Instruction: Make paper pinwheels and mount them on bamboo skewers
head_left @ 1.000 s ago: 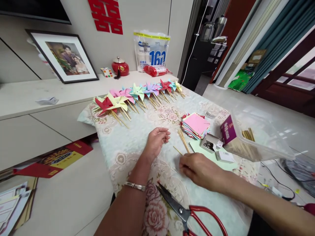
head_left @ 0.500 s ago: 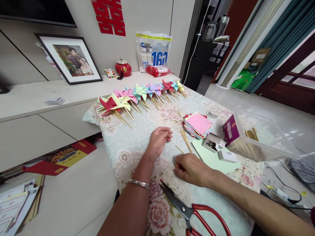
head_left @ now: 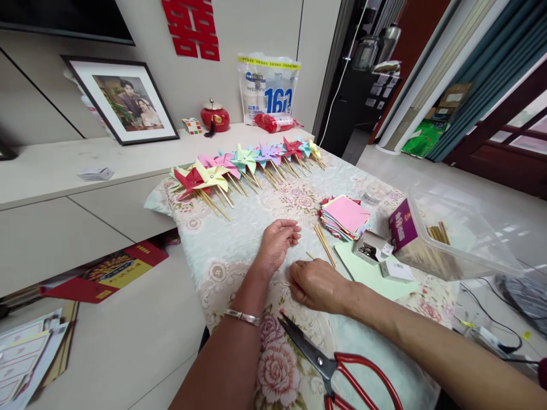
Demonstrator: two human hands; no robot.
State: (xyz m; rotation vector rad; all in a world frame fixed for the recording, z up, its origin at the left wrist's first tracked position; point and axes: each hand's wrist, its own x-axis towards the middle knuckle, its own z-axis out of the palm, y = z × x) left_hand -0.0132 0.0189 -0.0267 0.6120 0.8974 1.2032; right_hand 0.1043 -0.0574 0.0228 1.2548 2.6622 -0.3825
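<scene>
Resting palm-up with fingers loosely curled, empty, left hand (head_left: 277, 242) sits beside right hand (head_left: 316, 285), knuckles up, pinching one thin stick (head_left: 309, 255); one pair of scissors (head_left: 329, 367) nearby

Two hands rest on the flowery tablecloth (head_left: 239, 239), and the left hand (head_left: 277, 242) lies with its fingers curled, just beside the right hand (head_left: 317, 285), which is closed with knuckles up near a thin stick (head_left: 310, 255). Past the right hand lie a bunch of sticks (head_left: 323, 244), a pile of colored paper squares (head_left: 345, 215), a light green sheet (head_left: 371, 276) and a small open box (head_left: 372, 247). Closer than the right hand lie red-handled scissors (head_left: 333, 367), and far past both hands a row of paper pinwheels (head_left: 239, 165) lies along the table's far edge.
</scene>
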